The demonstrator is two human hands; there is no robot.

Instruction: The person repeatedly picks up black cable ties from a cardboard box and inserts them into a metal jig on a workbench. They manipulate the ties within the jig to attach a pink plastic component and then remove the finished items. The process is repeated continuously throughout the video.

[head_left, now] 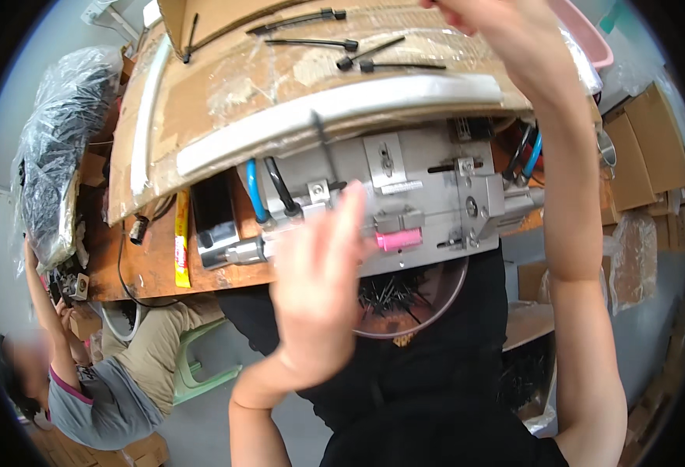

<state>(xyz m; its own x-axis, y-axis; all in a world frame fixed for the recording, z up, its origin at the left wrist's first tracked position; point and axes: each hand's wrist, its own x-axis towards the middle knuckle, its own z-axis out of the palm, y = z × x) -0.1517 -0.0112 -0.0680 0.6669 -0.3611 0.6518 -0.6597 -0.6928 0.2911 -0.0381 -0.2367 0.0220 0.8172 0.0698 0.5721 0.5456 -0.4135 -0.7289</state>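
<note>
My left hand (319, 284), smeared by motion, is raised in front of the metal fixture (436, 206). A blurred thin black rod (324, 148) with a thicker head sticks up from its fingertips and seems pinched there. Close to those fingers, a pink block (398, 240) sits on the fixture's near edge. My right arm reaches far forward, and my right hand (506, 31) is above the cardboard at the top edge, its fingers partly cut off. Similar black rods (311, 44) with thick heads lie on the cardboard sheet (241, 97).
Below the fixture a round tub (445, 300) holds many black rods. Blue hoses (255, 191) and black ones join the fixture. On the wooden table (117, 265) lie a yellow strip (181, 237) and a phone-like dark slab (214, 210). Another person (117, 397) sits at the left.
</note>
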